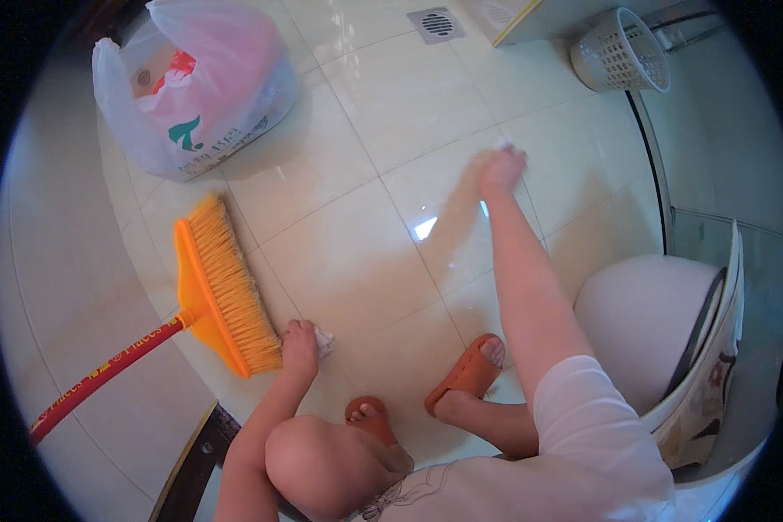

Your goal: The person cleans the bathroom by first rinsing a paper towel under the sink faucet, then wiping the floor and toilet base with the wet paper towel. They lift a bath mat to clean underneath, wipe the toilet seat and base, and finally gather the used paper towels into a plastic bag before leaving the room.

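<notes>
My left hand (300,347) is low over the tiled floor (326,245), closed around a crumpled white tissue (325,342). Right beside it are the yellow bristles of a broom (231,274) with an orange head and a red handle. My right arm stretches far forward, and my right hand (504,171) is down at the floor. Its fingers press a small white tissue (506,141) against the tiles, mostly hidden under the hand.
A full translucent plastic bag (235,85) with printing stands at the far left. Further off are a metal floor drain (437,25) and a perforated plastic basket (616,55). To my right is a white toilet (639,326) near a glass panel (724,143). I wear orange slippers (463,375).
</notes>
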Demonstrator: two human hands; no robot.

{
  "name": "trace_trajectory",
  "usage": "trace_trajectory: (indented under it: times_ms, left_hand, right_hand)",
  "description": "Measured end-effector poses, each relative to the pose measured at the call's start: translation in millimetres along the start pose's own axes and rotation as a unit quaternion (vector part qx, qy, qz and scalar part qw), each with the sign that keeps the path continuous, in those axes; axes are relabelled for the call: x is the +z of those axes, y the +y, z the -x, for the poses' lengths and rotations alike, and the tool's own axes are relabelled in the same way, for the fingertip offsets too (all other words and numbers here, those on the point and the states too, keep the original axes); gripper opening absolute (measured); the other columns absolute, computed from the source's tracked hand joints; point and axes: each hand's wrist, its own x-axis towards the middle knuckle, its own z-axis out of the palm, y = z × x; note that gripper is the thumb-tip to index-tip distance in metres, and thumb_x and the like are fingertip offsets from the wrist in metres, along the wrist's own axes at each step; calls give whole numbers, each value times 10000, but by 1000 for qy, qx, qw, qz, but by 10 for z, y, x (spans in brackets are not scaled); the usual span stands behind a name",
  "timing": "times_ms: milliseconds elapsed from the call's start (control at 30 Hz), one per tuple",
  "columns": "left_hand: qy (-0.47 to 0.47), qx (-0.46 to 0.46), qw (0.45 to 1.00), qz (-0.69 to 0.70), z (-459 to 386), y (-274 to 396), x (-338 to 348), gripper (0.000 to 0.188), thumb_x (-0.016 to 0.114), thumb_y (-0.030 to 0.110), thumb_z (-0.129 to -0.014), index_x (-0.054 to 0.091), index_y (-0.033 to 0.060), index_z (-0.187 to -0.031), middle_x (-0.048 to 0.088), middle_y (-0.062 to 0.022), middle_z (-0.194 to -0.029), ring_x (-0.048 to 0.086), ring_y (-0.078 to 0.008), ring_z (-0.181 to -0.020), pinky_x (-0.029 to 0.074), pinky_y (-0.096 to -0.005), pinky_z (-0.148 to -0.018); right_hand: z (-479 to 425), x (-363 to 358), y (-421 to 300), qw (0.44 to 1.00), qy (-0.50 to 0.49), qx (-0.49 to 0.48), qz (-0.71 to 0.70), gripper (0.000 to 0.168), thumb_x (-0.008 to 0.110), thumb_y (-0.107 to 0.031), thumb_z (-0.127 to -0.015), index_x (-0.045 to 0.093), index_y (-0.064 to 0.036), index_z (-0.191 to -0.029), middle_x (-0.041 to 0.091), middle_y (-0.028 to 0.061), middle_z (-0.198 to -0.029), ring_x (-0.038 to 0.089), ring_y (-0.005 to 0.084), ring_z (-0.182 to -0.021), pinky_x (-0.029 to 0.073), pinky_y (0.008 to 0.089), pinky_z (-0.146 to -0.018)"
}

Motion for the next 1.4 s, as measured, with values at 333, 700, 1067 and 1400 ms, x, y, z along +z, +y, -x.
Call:
trace_trajectory:
  times_ms: [333,700,1067,1400]
  left_hand:
    - [2,-26,999,28,84,-40,45,159,527,31,-725,496,8,-880,479,-151,-895,566,-286,-774,499,-332,-670]
    - [72,-11,997,0,89,-94,147,106,522,83,-732,532,50,-832,494,-116,-846,546,-240,-757,481,-288,-630]
    - [5,-29,999,29,85,-102,189,135,484,46,-731,518,2,-855,487,-158,-878,538,-284,-781,484,-381,-649]
    - [11,-36,999,-22,37,-39,62,114,497,96,-770,516,25,-857,486,-120,-868,569,-249,-778,531,-320,-607]
  right_hand:
    - [2154,-703,-2343,850,-229,-357,-312,285,368,-149,-874,455,-48,-1126,484,196,-1050,482,336,-977,425,417,-818]
    - [1314,-595,-1608,843,-78,-197,-495,236,475,41,-770,448,-11,-999,482,94,-903,491,206,-845,407,308,-757]
    - [619,-474,-2810,815,-204,-110,-532,290,409,-190,-833,520,27,-991,535,201,-973,522,315,-893,414,401,-787]
    - [2285,-640,-2737,711,-266,-594,-268,355,481,-17,-711,598,-111,-1032,507,94,-1018,463,277,-963,432,340,-823]
